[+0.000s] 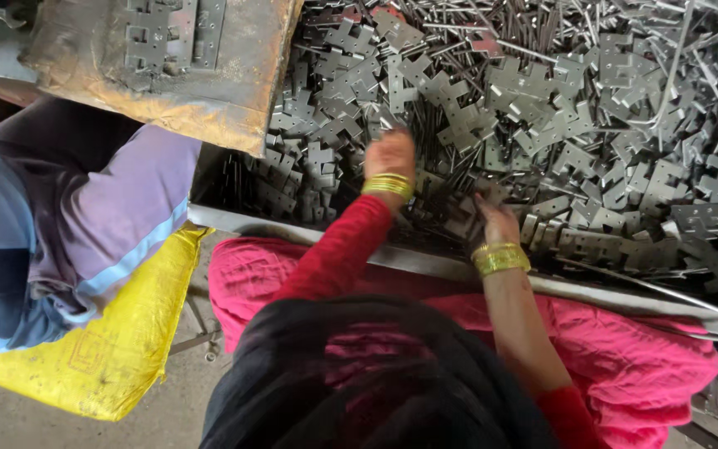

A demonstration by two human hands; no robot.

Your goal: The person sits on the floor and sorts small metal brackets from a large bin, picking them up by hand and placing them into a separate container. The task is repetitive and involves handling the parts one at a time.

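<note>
the table [425, 264] has a pale metal front edge and is heaped with grey notched metal plates [542, 125], mixed with thin metal rods [533, 33] toward the back. a worn brown board [234, 91] overlaps its left end.
</note>
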